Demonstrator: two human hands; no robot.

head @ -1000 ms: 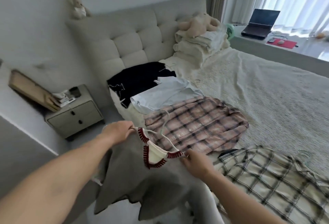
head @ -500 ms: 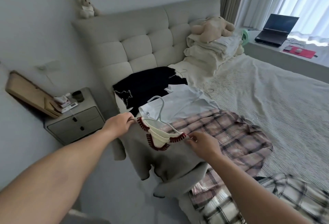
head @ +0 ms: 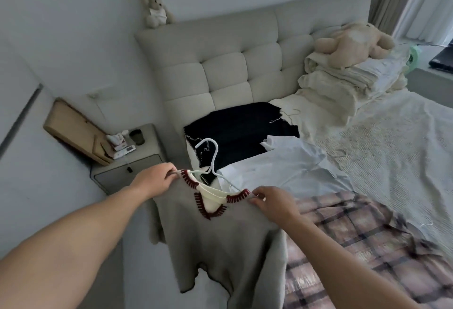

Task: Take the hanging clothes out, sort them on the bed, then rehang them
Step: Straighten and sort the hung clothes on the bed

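Grey sweater (head: 215,242) on its white hanger (head: 212,159) held up at lower centre of the frame, over the near edge of the bed (head: 392,142). Left hand (head: 154,181) pinching one shoulder, right hand (head: 272,202) pinching the other, well apart. Risk of the knit sliding off the hanger, or the hook snagging the pale blue shirt (head: 289,169) just behind, if either pinch loosens.

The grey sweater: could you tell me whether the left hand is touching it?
Touching: the head view shows the left hand pinching the grey sweater at its shoulder.
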